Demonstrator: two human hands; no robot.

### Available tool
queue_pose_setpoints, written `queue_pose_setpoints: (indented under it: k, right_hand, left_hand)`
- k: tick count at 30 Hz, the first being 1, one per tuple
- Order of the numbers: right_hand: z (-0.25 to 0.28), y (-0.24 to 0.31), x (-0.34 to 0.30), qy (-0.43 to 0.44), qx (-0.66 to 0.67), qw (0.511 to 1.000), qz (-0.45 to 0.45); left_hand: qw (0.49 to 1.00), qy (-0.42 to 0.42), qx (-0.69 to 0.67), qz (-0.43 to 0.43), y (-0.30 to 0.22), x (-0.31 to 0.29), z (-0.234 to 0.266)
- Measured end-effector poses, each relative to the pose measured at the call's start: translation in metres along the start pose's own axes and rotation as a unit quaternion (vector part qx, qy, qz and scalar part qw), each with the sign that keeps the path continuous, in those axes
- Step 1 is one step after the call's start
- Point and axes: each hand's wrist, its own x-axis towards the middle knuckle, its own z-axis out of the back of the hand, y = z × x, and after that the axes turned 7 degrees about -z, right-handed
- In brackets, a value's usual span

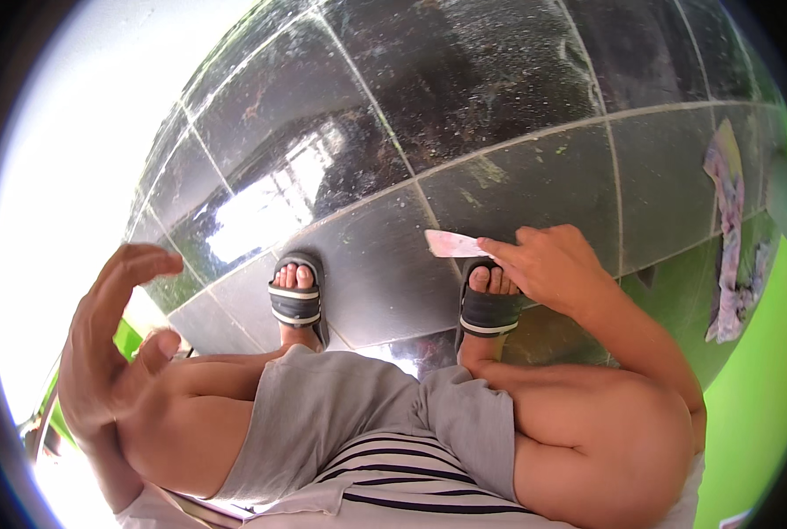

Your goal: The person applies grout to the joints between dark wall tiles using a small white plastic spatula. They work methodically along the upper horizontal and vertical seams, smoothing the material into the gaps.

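My right hand (548, 264) is closed around a flat, pinkish-white scraper-like blade (451, 244), held low above the floor in front of my right foot. My index finger lies along the blade, and whatever part sits inside the fist is hidden. On the other side, my left hand (120, 344) is raised beside my left knee, its fingers curved and apart, with nothing in it. Beneath both hands spreads a floor of dark grey tiles (534, 176) with light grout lines. Specks and pale streaks mark the tiles ahead of the blade.
My feet in black sandals (296, 304) stand apart on the tiles. A crumpled, stained cloth (728, 229) lies at the far right, near a bright green wall (755, 414). Glare from a window shines off the left tiles, and a white surface (85, 115) rises at the left.
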Motion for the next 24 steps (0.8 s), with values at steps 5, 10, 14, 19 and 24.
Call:
queue_pose_setpoints:
  k: [5, 10, 14, 19, 24]
  right_hand:
    - [0.005, -0.001, 0.018, 0.017, 0.018, 0.996, 0.08]
    - [0.018, 0.006, 0.033, 0.064, 0.034, 0.994, 0.082]
    - [0.014, 0.001, 0.015, 0.046, 0.013, 0.997, 0.063]
    - [0.001, 0.011, 0.008, 0.015, 0.043, 0.998, 0.047]
    - [-0.009, 0.016, -0.008, -0.032, 0.049, 0.998, -0.032]
  left_hand:
    - [0.992, 0.007, 0.021, 0.122, -0.043, -0.035, -0.012]
    - [0.992, 0.015, 0.092, 0.09, -0.076, -0.043, -0.02]
    - [1.0, 0.012, 0.001, 0.021, -0.064, -0.031, -0.041]
    - [0.995, -0.012, 0.092, 0.03, -0.047, 0.008, -0.081]
    - [0.996, 0.012, 0.088, -0.02, -0.038, 0.012, -0.076]
